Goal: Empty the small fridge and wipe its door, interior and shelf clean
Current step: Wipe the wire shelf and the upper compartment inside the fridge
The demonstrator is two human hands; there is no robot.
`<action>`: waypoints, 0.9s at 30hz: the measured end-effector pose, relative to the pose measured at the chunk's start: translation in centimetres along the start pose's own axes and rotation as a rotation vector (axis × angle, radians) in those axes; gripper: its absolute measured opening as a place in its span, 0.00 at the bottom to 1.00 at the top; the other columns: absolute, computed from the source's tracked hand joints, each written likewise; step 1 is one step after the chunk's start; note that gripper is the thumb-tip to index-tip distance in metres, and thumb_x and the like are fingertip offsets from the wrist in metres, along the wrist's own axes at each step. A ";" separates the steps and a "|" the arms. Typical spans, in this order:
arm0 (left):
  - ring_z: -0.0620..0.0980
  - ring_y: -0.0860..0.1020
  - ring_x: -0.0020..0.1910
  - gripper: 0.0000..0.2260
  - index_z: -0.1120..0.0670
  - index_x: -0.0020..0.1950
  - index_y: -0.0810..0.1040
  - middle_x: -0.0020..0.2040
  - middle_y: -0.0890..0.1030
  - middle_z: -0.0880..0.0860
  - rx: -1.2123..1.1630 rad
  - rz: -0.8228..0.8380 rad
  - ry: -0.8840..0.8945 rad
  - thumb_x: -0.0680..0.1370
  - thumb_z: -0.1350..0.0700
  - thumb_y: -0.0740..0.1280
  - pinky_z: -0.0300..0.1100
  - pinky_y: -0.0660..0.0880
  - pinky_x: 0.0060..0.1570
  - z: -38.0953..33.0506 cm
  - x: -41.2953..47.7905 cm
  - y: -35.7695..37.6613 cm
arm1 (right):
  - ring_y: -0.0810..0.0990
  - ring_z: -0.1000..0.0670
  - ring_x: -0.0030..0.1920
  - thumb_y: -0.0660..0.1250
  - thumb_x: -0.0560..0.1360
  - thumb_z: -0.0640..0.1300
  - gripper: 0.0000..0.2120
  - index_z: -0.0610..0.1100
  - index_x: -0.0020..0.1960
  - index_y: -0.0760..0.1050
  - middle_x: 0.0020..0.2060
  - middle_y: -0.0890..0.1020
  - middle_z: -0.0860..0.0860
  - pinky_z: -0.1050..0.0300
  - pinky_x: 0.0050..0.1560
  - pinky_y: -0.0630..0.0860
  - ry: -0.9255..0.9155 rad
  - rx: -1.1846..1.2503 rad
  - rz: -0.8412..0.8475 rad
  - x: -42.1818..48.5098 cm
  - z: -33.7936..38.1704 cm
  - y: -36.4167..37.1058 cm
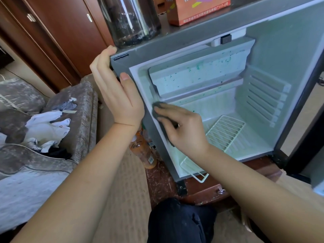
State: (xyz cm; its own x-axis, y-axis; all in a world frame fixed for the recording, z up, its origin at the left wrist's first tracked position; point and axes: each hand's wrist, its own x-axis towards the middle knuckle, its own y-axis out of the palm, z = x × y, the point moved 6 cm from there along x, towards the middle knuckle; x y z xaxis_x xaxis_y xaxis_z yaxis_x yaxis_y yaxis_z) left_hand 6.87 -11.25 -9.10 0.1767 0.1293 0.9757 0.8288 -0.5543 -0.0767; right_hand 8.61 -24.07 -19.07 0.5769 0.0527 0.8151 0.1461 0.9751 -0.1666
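Observation:
The small grey fridge point(157, 50) stands open, its door point(289, 41) swung out to the right. My left hand point(115, 92) grips the cabinet's top left corner, fingers round the side and thumb on the front. My right hand point(185, 130) holds a dark grey cloth point(158, 104) against the white inner left wall, just below the freezer flap point(201, 76), which is speckled with green marks. A white wire shelf point(224, 132) lies tilted on the fridge floor, its front end sticking out past the opening. No food is visible inside.
A big glass jar point(129, 20) and an orange carton point(198, 9) stand on the fridge top. Orange bottles point(145, 151) sit on the floor by its left side. A grey sofa point(82, 106) with white clothes point(47, 127) is at left. My dark-trousered knee point(180, 221) is below.

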 end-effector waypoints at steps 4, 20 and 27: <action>0.54 0.71 0.59 0.18 0.69 0.63 0.69 0.58 0.69 0.57 -0.002 -0.004 0.013 0.78 0.60 0.53 0.47 0.68 0.63 0.1 0.0 -0.1 | 0.81 0.48 0.56 0.69 0.71 0.29 0.13 0.37 0.53 0.82 0.54 0.83 0.44 0.60 0.60 0.75 -0.044 -0.032 -0.105 1.2 1.6 0.5; 0.56 0.71 0.62 0.20 0.61 0.67 0.71 0.63 0.74 0.58 0.166 0.109 -0.210 0.75 0.63 0.57 0.23 0.56 0.60 -2.0 0.1 -1.7 | 0.81 0.50 0.45 0.69 0.73 0.37 0.11 0.45 0.54 0.77 0.44 0.83 0.51 0.68 0.40 0.70 0.453 -0.326 0.237 -5.3 -3.6 -9.5; 0.56 0.66 0.68 0.16 0.60 0.63 0.74 0.69 0.71 0.57 0.074 0.363 -0.152 0.76 0.59 0.60 0.48 0.63 0.70 -8.4 -7.1 0.5 | 0.78 0.63 0.32 0.62 0.74 0.31 0.10 0.40 0.53 0.71 0.37 0.77 0.54 0.74 0.28 0.69 0.588 -0.113 0.069 -2.5 -0.3 -15.5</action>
State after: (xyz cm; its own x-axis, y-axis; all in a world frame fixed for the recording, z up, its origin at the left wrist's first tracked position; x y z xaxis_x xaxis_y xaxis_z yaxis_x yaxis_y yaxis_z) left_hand 1.56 -19.34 -14.39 0.5371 0.0595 0.8414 0.7330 -0.5266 -0.4307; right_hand 5.15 -39.42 -18.65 0.9311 -0.0437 0.3622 0.1580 0.9432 -0.2922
